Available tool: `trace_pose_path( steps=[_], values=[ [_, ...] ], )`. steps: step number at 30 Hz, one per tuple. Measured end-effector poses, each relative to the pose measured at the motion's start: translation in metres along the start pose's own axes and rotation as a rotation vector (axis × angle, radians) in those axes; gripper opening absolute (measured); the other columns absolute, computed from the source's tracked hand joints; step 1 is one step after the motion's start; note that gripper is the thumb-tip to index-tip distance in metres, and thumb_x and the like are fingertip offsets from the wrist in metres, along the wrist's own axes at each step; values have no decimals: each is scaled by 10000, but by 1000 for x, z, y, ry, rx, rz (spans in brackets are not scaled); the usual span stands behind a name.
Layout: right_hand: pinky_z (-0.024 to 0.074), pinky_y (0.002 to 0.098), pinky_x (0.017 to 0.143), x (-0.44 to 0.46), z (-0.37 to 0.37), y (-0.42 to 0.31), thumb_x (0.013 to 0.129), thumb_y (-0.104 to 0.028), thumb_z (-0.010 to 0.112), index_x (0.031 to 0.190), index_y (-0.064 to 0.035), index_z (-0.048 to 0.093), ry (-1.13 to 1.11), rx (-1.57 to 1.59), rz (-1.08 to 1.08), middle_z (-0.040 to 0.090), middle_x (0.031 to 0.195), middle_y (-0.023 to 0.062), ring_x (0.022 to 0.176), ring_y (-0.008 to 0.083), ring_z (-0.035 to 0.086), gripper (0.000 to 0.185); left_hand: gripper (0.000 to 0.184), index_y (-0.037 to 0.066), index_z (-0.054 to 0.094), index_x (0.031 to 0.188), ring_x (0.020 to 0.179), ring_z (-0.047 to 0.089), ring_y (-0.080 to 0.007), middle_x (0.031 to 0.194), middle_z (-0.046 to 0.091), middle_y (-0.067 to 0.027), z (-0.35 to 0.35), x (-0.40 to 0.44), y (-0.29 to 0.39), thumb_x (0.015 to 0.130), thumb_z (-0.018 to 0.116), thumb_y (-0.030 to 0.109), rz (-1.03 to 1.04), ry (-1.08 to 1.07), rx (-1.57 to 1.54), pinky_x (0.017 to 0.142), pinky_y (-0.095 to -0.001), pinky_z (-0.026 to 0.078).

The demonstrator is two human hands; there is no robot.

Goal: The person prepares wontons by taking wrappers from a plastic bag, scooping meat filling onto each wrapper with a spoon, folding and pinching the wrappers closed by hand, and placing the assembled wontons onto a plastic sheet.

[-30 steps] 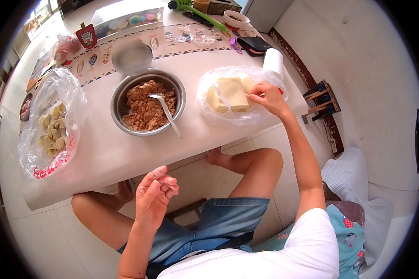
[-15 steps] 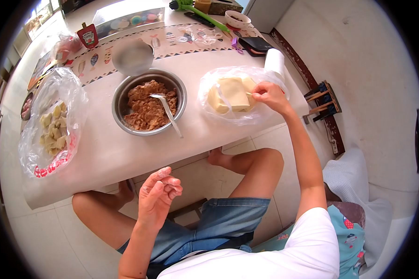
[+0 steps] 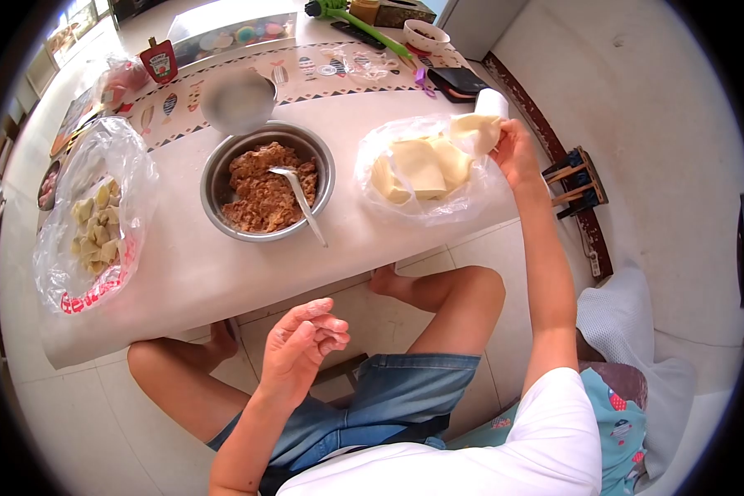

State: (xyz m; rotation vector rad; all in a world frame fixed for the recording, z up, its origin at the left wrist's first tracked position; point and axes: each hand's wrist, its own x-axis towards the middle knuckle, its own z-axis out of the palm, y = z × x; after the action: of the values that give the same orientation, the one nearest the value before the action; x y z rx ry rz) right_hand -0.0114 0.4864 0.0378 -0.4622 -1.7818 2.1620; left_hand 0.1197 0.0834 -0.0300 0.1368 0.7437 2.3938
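Observation:
My right hand [image 3: 516, 153] pinches a thin dough wrapper [image 3: 474, 132], lifted above the right side of a stack of wrappers [image 3: 418, 168] in a clear plastic bag [image 3: 372, 142]. Raised over my lap, my left hand [image 3: 304, 343] has white powder on its curled, parted fingers and nothing in it. A metal bowl [image 3: 326, 186] of brown minced filling [image 3: 260, 198] stands mid-table, with a spoon [image 3: 299, 202] leaning in it. At the left, folded dumplings [image 3: 99, 231] lie in another plastic bag [image 3: 62, 273].
Behind the filling bowl is a round metal container [image 3: 240, 101]. A ketchup pouch [image 3: 159, 61] stands at the back left. Further right are a black wallet [image 3: 458, 83], a white roll [image 3: 492, 104], a small bowl [image 3: 426, 36] and a green object [image 3: 364, 31].
My right hand has moved up and to the right, peeling a wrapper off the stack and lifting it. My left hand has shifted slightly right.

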Motion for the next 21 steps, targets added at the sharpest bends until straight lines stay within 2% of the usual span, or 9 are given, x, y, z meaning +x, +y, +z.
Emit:
trace_pose_path(
  steps=[3, 5, 6, 9, 12, 13, 15, 18, 21],
  values=[
    [479, 242, 752, -31, 28, -26, 816, -215, 506, 897, -49, 548, -223, 41, -71, 597, 833, 17, 780, 93, 583, 189, 451, 25, 440, 1267, 978, 565, -194, 1080, 581, -120, 20, 11, 2, 871, 573, 196, -7, 19, 177, 843, -333, 464],
    [480, 210, 625, -77, 70, -38, 834, -206, 499, 866, -97, 537, -388, -78, -34, 565, 754, -23, 687, 46, 544, 119, 549, 34, 411, 1300, 1024, 538, -193, 1131, 557, -119, 36, 24, -3, 825, 632, 199, 130, 103, 342, 876, -343, 437],
    [483, 195, 593, -100, 89, -36, 838, -217, 520, 866, -100, 542, -450, -106, 28, 554, 757, -30, 688, 34, 539, 122, 606, 41, 397, 1315, 1044, 523, -191, 1150, 543, -116, 43, 31, -8, 796, 667, 195, 267, 162, 430, 889, -347, 422],
    [496, 175, 548, -150, 123, -8, 859, -205, 561, 879, -87, 549, -642, -83, 328, 519, 791, -42, 698, 18, 532, 120, 518, 56, 437, 1258, 1004, 531, -159, 1110, 554, -86, 51, 42, -9, 804, 669, 146, 373, 183, 346, 860, -309, 431],
    [483, 187, 643, -165, 131, 29, 879, -237, 566, 981, -73, 527, -725, 52, 541, 534, 852, -22, 738, 35, 541, 197, 282, 37, 497, 1113, 930, 534, -108, 1027, 579, -49, 34, 29, 1, 861, 608, 97, 237, 174, 190, 809, -260, 434],
    [477, 194, 670, -171, 133, 37, 882, -238, 567, 992, -70, 521, -735, 86, 551, 537, 878, -16, 760, 40, 543, 206, 171, 40, 535, 997, 848, 548, -72, 912, 601, -19, 28, 24, 1, 877, 607, 140, 248, 208, 185, 753, -218, 439],
    [465, 207, 724, -186, 144, 49, 887, -240, 570, 1014, -64, 510, -750, 155, 567, 542, 928, -4, 804, 51, 546, 225, 163, 42, 551, 959, 812, 553, -70, 858, 604, -11, 19, 13, 5, 886, 599, 180, 223, 289, 280, 732, -216, 441],
    [453, 217, 758, -201, 150, 67, 897, -221, 564, 1067, -40, 487, -827, 12, 352, 536, 1003, 9, 879, 56, 541, 260, 218, 43, 568, 940, 799, 568, -74, 830, 616, -17, -1, -1, 8, 915, 547, 258, 153, 317, 289, 716, -220, 447],
    [454, 212, 703, -200, 154, 78, 873, -187, 617, 969, -31, 553, -722, 30, 447, 571, 874, -17, 824, 42, 545, 194, 328, 42, 564, 968, 818, 592, -112, 885, 625, -43, -14, -13, 9, 941, 464, 353, 101, 376, 302, 722, -261, 473]
  ],
)
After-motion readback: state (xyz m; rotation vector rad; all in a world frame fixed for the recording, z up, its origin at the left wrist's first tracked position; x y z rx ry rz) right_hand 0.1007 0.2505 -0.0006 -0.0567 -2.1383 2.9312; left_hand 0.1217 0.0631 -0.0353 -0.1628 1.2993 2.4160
